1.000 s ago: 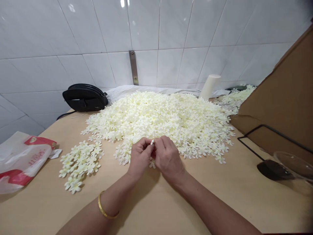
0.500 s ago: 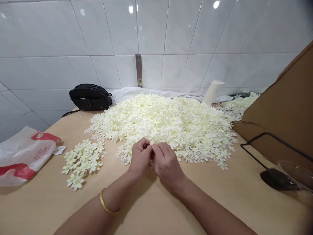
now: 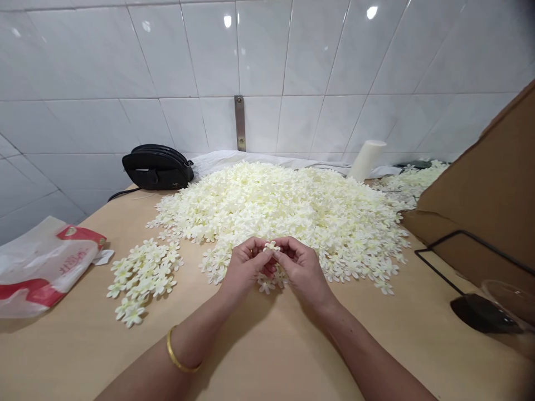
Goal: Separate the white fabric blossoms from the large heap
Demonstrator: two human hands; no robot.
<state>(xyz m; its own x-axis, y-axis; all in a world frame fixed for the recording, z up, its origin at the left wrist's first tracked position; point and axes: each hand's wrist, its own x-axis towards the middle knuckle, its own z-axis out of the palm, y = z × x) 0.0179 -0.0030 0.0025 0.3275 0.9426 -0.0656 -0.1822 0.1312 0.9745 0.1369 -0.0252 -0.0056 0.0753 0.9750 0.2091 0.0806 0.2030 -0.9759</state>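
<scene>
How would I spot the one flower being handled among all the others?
Find the heap of cream flowers on the tan table. At its near edge the left hand and right hand meet. The flower pinched between them is the only one held, not lying loose.

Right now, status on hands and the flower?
Left hand and right hand both pinch one cream flower at fingertips. Big flower pile right behind. Nothing blocking.
</scene>
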